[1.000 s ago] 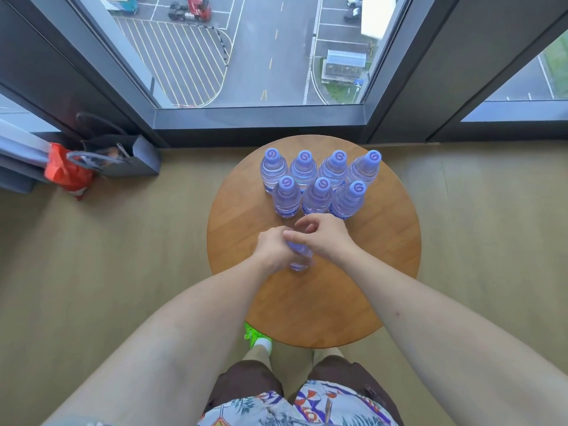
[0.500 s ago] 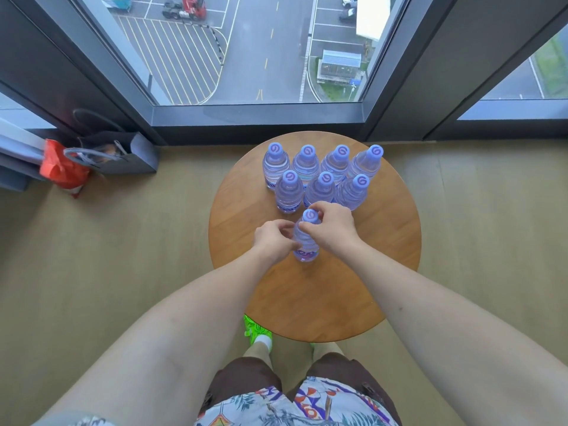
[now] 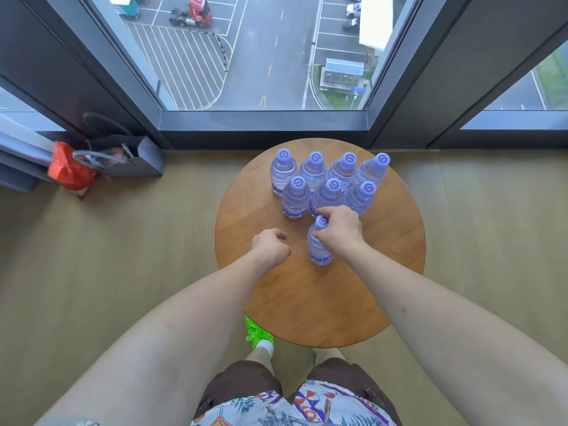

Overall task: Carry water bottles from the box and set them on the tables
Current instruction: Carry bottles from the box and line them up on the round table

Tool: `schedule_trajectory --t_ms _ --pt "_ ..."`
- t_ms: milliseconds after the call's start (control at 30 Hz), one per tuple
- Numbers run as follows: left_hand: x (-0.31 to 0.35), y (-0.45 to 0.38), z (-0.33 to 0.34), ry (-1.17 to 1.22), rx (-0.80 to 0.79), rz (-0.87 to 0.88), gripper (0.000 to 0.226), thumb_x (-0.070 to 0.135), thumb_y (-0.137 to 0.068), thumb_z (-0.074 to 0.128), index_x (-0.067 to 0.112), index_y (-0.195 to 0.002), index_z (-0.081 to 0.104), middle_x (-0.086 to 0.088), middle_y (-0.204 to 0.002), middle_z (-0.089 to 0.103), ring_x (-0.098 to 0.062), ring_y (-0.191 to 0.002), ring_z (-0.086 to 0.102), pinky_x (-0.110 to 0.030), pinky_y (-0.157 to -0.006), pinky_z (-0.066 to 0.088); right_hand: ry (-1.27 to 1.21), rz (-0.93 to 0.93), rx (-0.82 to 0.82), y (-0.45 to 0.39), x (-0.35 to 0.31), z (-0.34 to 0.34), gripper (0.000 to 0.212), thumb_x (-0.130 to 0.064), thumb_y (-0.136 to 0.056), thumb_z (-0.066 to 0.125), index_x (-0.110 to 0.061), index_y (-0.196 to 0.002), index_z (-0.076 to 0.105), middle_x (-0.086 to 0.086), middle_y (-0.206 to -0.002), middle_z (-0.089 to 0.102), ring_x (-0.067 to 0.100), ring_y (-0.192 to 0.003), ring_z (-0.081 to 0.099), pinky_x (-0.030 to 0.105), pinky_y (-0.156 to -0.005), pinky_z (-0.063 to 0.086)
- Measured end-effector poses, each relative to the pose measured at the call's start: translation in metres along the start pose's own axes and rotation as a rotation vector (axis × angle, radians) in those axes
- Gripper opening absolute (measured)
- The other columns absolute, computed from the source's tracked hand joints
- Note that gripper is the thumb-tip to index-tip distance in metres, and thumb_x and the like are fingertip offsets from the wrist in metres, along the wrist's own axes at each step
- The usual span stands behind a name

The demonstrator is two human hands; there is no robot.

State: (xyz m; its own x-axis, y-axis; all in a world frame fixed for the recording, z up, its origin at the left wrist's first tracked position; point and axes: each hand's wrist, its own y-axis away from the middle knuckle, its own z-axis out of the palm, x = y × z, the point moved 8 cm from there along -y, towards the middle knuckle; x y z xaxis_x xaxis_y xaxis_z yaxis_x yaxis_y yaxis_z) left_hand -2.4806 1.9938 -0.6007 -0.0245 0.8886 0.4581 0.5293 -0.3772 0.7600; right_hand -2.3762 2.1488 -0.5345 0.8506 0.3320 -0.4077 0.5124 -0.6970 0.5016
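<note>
Bottle (image 3: 319,245) is stood upright on the round wooden table (image 3: 396,272), long axis vertical, cap pointed up toward the camera, label band near the base. It is gripped at the neck and cap by the right hand (image 3: 339,230), fingers curled round the top. The left hand (image 3: 270,247) is held just left of the bottle, apart from it, fingers curled loosely and nothing held. Seven more bottles are grouped directly beyond: a far row of four (image 3: 329,169) and a near row of three (image 3: 327,196), all upright, caps up. The near row is just beside the right hand's knuckles. On the floor to the left, a dark bag (image 3: 135,159) and a red bag (image 3: 69,172) are noted near the window frame (image 3: 264,126).
</note>
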Motion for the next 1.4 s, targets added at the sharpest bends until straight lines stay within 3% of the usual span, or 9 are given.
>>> schedule_trajectory --t_ms 67,167,233,467,600,1267,1400 --pt "0.000 -0.001 -0.004 0.003 0.005 -0.006 0.040 0.013 -0.087 0.068 0.026 -0.124 0.069 -0.005 -0.125 0.068 -0.028 -0.110 0.066 -0.040 -0.095 0.059 0.034 -0.001 0.006 0.000 -0.001 -0.001 0.043 -0.008 -0.085 0.065 -0.015 -0.127 0.069 0.012 -0.126 0.065 0.034 -0.121 0.058 0.036 -0.094 0.049" --pt "0.001 -0.002 -0.006 0.007 0.009 -0.012 0.039 0.014 -0.086 0.068 0.026 -0.123 0.069 -0.004 -0.125 0.067 -0.028 -0.111 0.066 -0.040 -0.095 0.058 0.027 0.054 -0.018 0.001 0.007 0.000 0.054 -0.031 -0.083 0.081 -0.023 -0.134 0.064 0.010 -0.129 0.057 0.032 -0.124 0.055 0.038 -0.100 0.047" --pt "0.003 -0.002 -0.005 0.002 0.005 -0.014 0.038 0.015 -0.086 0.069 0.026 -0.123 0.069 -0.004 -0.125 0.068 -0.029 -0.111 0.067 -0.040 -0.095 0.058 0.017 0.076 -0.029 0.001 0.015 0.002 0.060 -0.040 -0.078 0.087 -0.022 -0.131 0.066 0.008 -0.127 0.062 0.029 -0.122 0.058 0.036 -0.098 0.047" --pt "0.003 -0.003 -0.006 -0.010 -0.016 -0.012 0.038 0.017 -0.086 0.069 0.025 -0.124 0.069 -0.005 -0.126 0.066 -0.029 -0.111 0.066 -0.040 -0.096 0.058 -0.087 0.095 0.068 -0.002 0.023 -0.008 0.042 -0.037 -0.074 0.089 -0.012 -0.103 0.070 0.007 -0.100 0.071 0.028 -0.102 0.065 0.031 -0.079 0.046" --pt "0.002 -0.004 -0.014 -0.007 -0.010 -0.001 0.039 0.017 -0.087 0.071 0.023 -0.126 0.068 -0.005 -0.125 0.068 -0.028 -0.112 0.066 -0.040 -0.096 0.058 -0.126 0.063 0.088 -0.007 0.011 -0.005 0.042 -0.036 -0.073 0.090 -0.012 -0.101 0.069 0.004 -0.094 0.067 0.026 -0.098 0.064 0.030 -0.078 0.043" --pt "-0.023 -0.012 -0.037 0.005 -0.022 -0.008 0.040 0.014 -0.088 0.069 0.022 -0.128 0.067 -0.005 -0.128 0.064 -0.026 -0.110 0.064 -0.039 -0.096 0.058 -0.147 0.102 0.156 -0.012 -0.020 0.011 0.041 -0.031 -0.078 0.087 -0.017 -0.097 0.054 0.010 -0.098 0.066 0.033 -0.101 0.064 0.033 -0.078 0.044" --pt "-0.018 -0.011 -0.039 -0.015 -0.034 0.021 0.041 0.016 -0.087 0.070 0.023 -0.128 0.067 -0.005 -0.127 0.065 -0.026 -0.111 0.063 -0.039 -0.096 0.058 -0.130 0.085 0.089 -0.008 -0.025 0.010 0.046 -0.033 -0.079 0.087 -0.013 -0.111 0.060 0.012 -0.108 0.066 0.032 -0.108 0.061 0.036 -0.086 0.047"
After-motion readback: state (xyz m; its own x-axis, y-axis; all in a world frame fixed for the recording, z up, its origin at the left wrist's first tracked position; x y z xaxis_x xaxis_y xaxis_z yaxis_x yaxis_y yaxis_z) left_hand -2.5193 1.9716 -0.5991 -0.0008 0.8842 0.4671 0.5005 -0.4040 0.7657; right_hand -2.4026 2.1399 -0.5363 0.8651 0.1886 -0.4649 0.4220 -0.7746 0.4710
